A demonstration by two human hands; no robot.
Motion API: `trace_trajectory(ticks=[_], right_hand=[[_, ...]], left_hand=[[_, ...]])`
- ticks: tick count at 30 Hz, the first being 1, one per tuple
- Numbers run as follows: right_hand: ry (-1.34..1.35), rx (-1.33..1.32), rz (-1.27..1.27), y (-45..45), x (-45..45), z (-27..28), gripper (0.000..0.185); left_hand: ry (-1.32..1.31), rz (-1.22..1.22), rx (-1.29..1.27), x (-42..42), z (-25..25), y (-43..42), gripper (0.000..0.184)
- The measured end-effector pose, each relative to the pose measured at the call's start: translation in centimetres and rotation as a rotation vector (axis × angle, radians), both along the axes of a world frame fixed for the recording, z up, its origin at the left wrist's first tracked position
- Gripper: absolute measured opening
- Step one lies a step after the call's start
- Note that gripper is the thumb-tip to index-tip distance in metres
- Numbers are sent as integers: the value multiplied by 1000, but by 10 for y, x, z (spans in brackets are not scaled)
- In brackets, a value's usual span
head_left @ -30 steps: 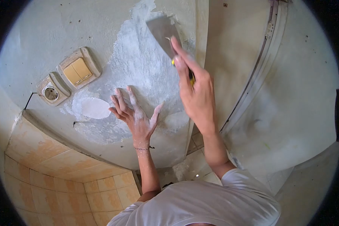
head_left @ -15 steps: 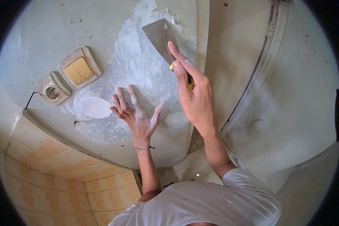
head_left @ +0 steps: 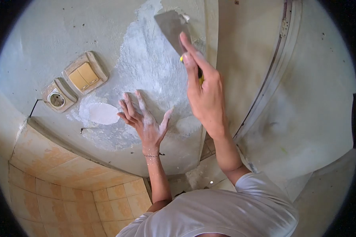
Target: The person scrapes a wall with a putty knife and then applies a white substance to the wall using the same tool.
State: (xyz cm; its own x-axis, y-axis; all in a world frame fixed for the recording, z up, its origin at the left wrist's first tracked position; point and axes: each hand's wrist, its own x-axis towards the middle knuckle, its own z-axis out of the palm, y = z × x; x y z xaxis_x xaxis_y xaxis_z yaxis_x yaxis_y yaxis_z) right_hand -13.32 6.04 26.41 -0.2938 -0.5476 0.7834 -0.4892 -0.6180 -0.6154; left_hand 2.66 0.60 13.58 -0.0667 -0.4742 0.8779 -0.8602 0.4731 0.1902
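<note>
One scraper (head_left: 171, 29) has moved higher, gripped in one right hand (head_left: 208, 94), one left hand (head_left: 148, 129) spread wide.

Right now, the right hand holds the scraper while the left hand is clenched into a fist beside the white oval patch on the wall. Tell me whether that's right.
Not quite: the left hand isn't clenched; the head view shows its fingers spread. It is beside the white oval patch, and the right hand holds the scraper.
</note>
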Motion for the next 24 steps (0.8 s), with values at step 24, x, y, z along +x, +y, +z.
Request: trace_trajectory(ticks=[24], right_hand=[[-23, -8, -17, -4, -3, -5, 46]], left_hand=[[-7, 19, -9, 0, -1, -2, 117]])
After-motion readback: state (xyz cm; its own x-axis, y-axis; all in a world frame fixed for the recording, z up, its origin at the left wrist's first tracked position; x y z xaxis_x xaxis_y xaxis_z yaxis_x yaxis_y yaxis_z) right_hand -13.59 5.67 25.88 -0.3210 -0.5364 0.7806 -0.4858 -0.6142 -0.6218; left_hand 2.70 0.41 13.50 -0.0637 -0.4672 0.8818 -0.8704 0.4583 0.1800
